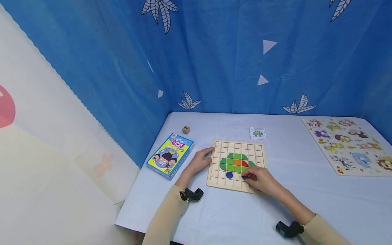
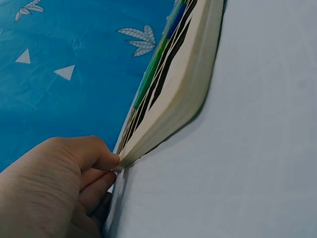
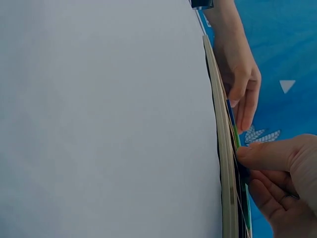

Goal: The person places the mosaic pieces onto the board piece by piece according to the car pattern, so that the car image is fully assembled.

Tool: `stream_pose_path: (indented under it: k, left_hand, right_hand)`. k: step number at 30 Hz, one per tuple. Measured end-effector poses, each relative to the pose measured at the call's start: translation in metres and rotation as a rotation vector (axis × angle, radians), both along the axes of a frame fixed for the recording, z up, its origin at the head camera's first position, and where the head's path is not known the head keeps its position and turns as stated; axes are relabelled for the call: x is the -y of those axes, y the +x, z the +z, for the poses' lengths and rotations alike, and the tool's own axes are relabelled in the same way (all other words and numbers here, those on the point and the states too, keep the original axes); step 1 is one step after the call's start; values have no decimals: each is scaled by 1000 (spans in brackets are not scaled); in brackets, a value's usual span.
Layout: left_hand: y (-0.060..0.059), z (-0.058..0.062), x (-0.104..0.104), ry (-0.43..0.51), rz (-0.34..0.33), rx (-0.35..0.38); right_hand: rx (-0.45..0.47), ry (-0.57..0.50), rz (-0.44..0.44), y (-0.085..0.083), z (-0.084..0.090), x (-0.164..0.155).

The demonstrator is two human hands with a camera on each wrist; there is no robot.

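Note:
A square wooden grid board [image 1: 220, 181] lies on the table. On it, green, orange and red pieces [image 1: 230, 162] form a rounded shape, with a blue disc [image 1: 229, 175] just below them. My right hand [image 1: 262, 179] pinches a second blue piece [image 1: 244, 177] between thumb and fingers, close over the board below the red and green pieces; the fingers partly hide it. At the board's left edge, my left hand [image 1: 200, 161] touches the rim with fairly straight fingers. The left wrist view shows its thumb [image 2: 101, 151] against the board's edge.
Left of the board lies a blue and yellow box [image 1: 169, 156], with a small wooden cube [image 1: 186, 129] behind it. A small pattern card [image 1: 258, 133] is behind the board. An animal picture board [image 1: 352, 146] lies at the right, and a blue curtain [image 1: 232, 61] hangs behind.

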State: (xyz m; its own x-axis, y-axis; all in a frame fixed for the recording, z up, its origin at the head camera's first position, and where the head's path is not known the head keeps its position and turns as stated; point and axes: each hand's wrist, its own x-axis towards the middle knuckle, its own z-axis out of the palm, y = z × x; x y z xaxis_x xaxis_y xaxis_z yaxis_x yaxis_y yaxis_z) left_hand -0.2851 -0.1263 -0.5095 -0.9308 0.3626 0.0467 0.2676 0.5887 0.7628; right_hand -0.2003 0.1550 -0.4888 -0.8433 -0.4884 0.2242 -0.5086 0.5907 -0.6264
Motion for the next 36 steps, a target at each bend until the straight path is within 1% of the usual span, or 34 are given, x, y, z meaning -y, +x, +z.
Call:
stream_pose_path:
  k: [10,15,20,29,31,33,34,36]
  left_hand:
    - [-1,1,1,4,-7,-1]
    - [-1,1,1,4,-8,-1]
    - [1,1,1,11,-4,3]
    - [0,0,3,14,-1,-9]
    - [-1,0,3,16,0,-15]
    - [-1,0,3,19,2,-13]
    - [-1,0,3,18,3,-8]
    - [0,1,1,14,-2,3]
  right_hand:
    - [-75,19,10,0,-2,0]
    - [-85,-11,25,-1,-3,0]
    - [-102,-10,40,-1,-5,0]
    - [-105,3,28,-2,-4,4]
    - [-89,2,21,-2,-2,5]
    - [-45,-15,9,-1,0,4]
    - [-7,-35,-4,-1,3,3]
    - [103,-117,-45,-1,9,-1]
